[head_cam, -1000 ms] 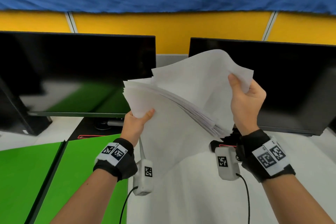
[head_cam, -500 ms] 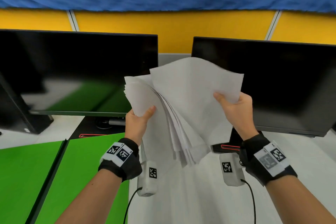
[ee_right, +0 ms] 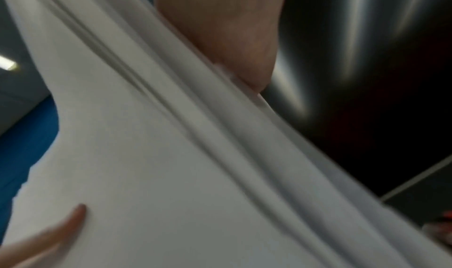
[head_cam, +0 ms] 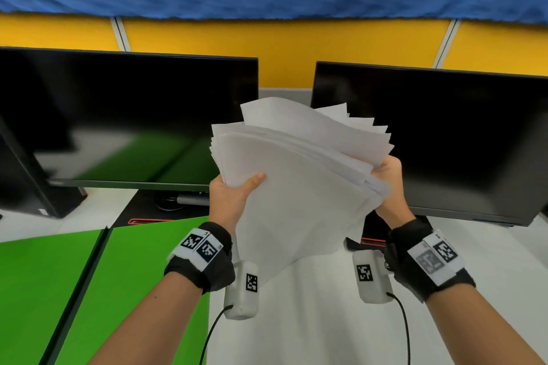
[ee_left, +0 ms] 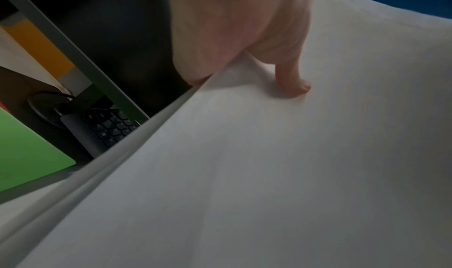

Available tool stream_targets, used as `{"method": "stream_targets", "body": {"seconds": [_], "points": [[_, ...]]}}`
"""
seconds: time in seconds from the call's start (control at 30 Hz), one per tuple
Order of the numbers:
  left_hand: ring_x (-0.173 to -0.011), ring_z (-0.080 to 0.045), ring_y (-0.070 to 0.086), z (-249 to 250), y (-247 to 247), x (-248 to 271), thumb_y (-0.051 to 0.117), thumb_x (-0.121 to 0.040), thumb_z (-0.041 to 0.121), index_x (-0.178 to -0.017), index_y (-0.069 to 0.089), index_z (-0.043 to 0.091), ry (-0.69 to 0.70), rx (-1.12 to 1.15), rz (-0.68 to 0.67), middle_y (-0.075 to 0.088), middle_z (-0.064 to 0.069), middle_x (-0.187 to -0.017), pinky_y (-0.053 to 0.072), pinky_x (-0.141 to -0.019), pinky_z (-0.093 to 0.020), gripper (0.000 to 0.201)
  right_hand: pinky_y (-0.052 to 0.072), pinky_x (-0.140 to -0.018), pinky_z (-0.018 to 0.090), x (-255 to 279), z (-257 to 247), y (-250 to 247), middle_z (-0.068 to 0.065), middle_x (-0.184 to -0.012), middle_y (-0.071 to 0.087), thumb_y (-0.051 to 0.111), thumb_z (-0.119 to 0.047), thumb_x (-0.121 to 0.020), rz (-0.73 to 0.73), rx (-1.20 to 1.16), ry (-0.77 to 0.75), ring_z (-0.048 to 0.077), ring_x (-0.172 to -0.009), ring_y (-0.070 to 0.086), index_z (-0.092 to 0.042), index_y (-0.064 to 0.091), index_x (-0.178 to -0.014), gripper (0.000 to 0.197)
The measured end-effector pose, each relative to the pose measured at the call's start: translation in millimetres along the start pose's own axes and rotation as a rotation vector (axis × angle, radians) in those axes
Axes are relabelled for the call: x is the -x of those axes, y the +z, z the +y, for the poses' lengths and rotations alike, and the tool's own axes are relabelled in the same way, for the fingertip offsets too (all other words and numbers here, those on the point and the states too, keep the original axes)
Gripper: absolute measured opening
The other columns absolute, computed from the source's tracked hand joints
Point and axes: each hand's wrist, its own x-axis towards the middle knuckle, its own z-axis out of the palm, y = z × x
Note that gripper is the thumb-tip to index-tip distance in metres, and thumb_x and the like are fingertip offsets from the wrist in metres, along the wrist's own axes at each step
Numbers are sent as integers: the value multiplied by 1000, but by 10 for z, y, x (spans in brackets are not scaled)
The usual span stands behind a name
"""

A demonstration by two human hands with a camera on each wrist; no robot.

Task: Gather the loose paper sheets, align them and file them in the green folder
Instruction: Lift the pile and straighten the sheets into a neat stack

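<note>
Aligning the fanned paper sheets

Left hand (head_cam: 229, 198) and right hand (head_cam: 388, 184) each grip the paper stack (head_cam: 296, 187) by one side, raised for squaring its edges.

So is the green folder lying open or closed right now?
Open: the green folder lies spread flat on the desk, two green panels either side of a dark spine, no sheets in it.
</note>
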Motion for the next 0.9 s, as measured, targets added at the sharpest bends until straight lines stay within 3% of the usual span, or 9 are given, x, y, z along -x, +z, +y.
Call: {"method": "stream_targets", "body": {"seconds": [0.07,0.1,0.2,0.37,0.43,0.5,0.63,0.9], "points": [[-64,2,68,16,21,-1,75,-72,4,-86,63,21,-6,-9,5,68,4,-86,54,-58,-13,24,50,-61,11,0,3,-12,-18,-63,69,64,0,-80,-27,32,57,-5,-64,64,-13,67,-76,14],[-64,2,68,19,28,-4,75,-72,4,-85,63,20,-7,-7,9,68,3,-86,54,-58,-13,24,52,-63,12,0,8,-28,-16,-68,70,67,-4,-79,-14,34,104,-4,-69,66,-9,67,-84,7],[-63,2,68,19,22,2,73,-74,4,-84,64,20,-3,0,-3,68,2,-85,54,-57,-13,21,53,-66,11,7,64,-90,-9,-83,68,65,-4,-84,150,-5,172,-7,-72,67,-11,65,-95,14],[-64,2,68,-28,-21,22,66,-81,5,-83,64,18,-2,-14,-30,72,10,-73,54,-60,-13,14,50,-67,8,28,51,-58,-11,-83,66,65,-7,-85,429,1,128,-11,-69,64,-23,65,-83,16],[-65,0,69,-44,-39,22,64,-83,7,-84,65,17,-9,5,-13,72,8,-77,55,-61,-14,10,49,-67,8,7,-13,-40,-13,-83,66,65,-7,-85,527,-60,91,-11,-70,65,-26,64,-81,19],[-66,-1,69,-47,-45,10,65,-83,8,-86,65,16,-11,13,-3,70,3,-83,55,-62,-15,8,49,-68,8,5,-77,-18,-17,-77,68,66,-6,-85,529,-88,46,-9,-72,66,-27,64,-80,21],[-67,-3,69,-52,-17,-25,65,-82,9,-83,66,18,-9,9,1,72,6,-78,58,-69,-20,9,50,-69,9,32,-133,8,-25,-71,71,66,-4,-83,430,-56,-3,-6,-75,67,-27,65,-78,24],[-70,-3,69,-85,-75,-84,64,-83,12,-83,66,21,-13,-17,-6,73,12,-72,57,-74,-22,9,52,-73,17,-266,-398,-189,-22,-71,72,68,-3,-82,625,-159,-120,-2,-76,68,-19,66,-82,16]]}}
